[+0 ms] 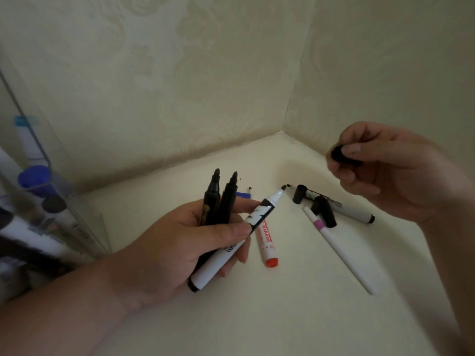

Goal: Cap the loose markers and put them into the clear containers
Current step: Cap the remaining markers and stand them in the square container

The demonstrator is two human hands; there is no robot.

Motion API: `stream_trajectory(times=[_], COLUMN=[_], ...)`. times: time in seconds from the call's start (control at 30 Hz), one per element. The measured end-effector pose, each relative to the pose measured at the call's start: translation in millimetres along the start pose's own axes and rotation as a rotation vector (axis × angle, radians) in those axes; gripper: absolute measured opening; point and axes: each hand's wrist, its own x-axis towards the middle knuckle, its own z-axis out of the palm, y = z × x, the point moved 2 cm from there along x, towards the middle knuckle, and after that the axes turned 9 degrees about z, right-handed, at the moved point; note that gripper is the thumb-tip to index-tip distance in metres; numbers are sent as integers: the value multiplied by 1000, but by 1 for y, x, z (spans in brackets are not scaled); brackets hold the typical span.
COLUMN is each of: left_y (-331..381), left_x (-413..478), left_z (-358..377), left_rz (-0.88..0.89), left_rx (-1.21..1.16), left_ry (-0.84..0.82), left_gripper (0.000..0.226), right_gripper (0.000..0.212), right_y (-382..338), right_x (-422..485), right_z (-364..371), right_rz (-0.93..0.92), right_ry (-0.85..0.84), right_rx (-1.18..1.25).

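Pale patterned wallpaper [180,73] closed a corner around the cream desk [257,317], and the light was dim.

On the head view, I saw the left hand [185,242] gripping three uncapped pens in a fan. Two were black markers [216,199] and one was a white marker [231,242], its tip aimed toward the right hand [380,170]. That hand pinched a black cap [339,155], raised above the desk and well apart from the tip.

I judged that pushing the cap on while three were held together could twist the bundle and let one slip. The bare tips might also smear ink on skin or desk, and the cap might belong to another barrel.

On the desk lay a red marker [267,240], a pink-banded pen [341,247], a second white marker [352,209] and two loose caps [299,194]. Clear containers [51,176] stood at the left edge with capped markers inside.
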Motion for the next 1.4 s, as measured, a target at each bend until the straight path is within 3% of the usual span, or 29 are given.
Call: stream_trajectory(times=[0.1,0.2,0.27,0.37,0.53,0.77,0.9,1.07,1.13,1.2,1.3,1.4], left_y=[0,-1,-2,-3,-7,-8,-4,-3,-3,-3,-4,-5], left_x=[0,0,0,1,1,4,5,5,4,4,4,4], left_z=[-1,-2,-3,-3,-6,-4,1,1,1,-1,-5,-7], left_rz=[30,42,52,51,30,27,45,25,25,42,64,79], left_rx=[27,72,85,71,64,30,-30,-97,-86,-44,0,-37], left_ry=[34,49,60,47,101,182,206,205,205,199,211,210], left_gripper=[30,37,37,27,27,50,24,22,22,22,27,11], right_gripper=[8,14,11,16,15,16,15,13,11,13,20,13], right_y=[3,5,9,16,20,12,16,13,6,-5,-17,-2], right_x=[4,7,10,15,18,13,11,12,10,2,-14,-26], right_z=[-17,-35,-36,-30,-27,-24,-19,-17,-16,-8,30,83], right_rz=[50,39,67,102,158,120,213,271,216,87,-67,38], right_ry=[175,422,451,409,355,316,234,311,402,458,239,29], right_rx=[-134,-611,-899,-1087,-1178,-903,-1180,-1298,-1238,-947,-205,27])
